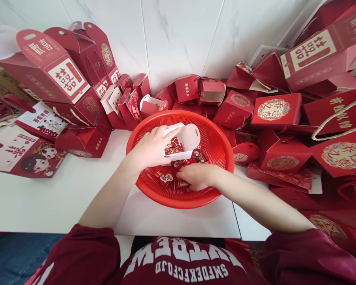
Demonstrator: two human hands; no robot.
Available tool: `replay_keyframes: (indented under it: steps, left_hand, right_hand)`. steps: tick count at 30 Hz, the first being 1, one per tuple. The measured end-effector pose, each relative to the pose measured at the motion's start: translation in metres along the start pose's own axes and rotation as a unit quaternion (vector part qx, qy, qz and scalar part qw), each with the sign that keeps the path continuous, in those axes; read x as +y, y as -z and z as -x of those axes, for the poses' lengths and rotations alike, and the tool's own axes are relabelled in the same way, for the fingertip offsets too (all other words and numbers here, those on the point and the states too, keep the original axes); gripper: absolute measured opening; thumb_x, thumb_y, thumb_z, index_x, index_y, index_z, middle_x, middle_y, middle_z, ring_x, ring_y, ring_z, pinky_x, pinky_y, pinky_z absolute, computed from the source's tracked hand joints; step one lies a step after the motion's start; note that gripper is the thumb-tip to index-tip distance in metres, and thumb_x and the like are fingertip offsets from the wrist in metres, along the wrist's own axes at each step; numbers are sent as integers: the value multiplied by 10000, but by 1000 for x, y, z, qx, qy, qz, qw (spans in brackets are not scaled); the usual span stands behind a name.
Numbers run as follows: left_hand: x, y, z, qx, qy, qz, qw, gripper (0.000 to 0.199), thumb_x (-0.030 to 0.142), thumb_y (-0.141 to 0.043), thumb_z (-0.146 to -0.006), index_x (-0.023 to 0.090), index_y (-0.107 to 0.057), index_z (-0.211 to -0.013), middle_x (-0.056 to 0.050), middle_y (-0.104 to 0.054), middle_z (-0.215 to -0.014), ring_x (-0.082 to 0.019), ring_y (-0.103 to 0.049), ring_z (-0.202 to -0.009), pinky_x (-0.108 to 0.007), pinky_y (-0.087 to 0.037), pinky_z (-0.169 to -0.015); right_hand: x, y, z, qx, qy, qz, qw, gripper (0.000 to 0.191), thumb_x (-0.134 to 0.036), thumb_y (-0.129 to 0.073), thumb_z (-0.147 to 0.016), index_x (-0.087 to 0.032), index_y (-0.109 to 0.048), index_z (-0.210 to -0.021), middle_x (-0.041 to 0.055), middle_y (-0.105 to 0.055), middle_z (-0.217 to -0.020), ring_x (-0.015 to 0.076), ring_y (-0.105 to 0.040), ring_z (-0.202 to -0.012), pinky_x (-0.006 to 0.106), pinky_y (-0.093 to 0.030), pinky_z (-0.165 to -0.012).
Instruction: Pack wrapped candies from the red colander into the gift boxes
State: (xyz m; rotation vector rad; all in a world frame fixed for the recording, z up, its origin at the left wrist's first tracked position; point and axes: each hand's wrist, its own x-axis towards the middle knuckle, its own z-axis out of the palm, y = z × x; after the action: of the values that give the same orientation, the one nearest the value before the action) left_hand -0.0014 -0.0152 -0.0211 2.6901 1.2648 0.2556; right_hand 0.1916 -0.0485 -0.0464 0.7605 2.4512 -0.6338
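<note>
My left hand (154, 147) is closed around a small paper gift box (192, 136), tilted over the basket with its flaps open and its pale inside showing. Red printed packets show inside that box. Down in the red plastic basket (180, 202), my right hand (197, 177) reaches among wrapped candies (166, 178). Its fingers are curled together, and whatever is between them is hidden. The candies have red, white and dark wrappers and lie at the bottom of the basket, partly covered by both hands and the box.
Stacked red gift boxes (67, 81) stand at the left, some with rope handles. A printed box (32, 154) lies at the front left. More red boxes (275, 109) pile up along the right side. Behind the white table (86, 198) rises a tiled wall (178, 35).
</note>
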Motion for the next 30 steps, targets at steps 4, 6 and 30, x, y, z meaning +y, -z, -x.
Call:
replay_keyframes:
  steps: [4, 6, 30]
  left_hand:
    - [1, 2, -1, -7, 6, 6, 1000, 950, 308, -649, -783, 357, -139, -1582, -87, -403, -1505, -314, -478, -1265, -426, -463, -955]
    - [1, 3, -1, -9, 8, 7, 1000, 954, 305, -651, -779, 354, -138, -1582, -94, -417, -1489, -318, -485, -1255, -427, -467, -943]
    - [0, 5, -1, -7, -14, -19, 1000, 859, 272, -656, -761, 315, -305, -1543, -104, -408, -1497, -333, -470, -1310, -461, -448, -1024]
  right_hand:
    - [5, 0, 3, 16, 35, -26, 999, 320, -113, -589, -763, -181, -649, -1069, 93, -708, -1004, 234, -660, -814, 288, -399, -583]
    - [6, -1, 4, 18, 36, -39, 998, 329, -111, -587, -753, -192, -644, -1068, 81, -708, -970, 223, -646, -782, 283, -383, -571]
    - [-2, -4, 8, 122, 164, -199, 958, 151, -125, -507, -892, -201, -582, -999, 29, -657, -926, 151, -570, -756, 255, -417, -677]
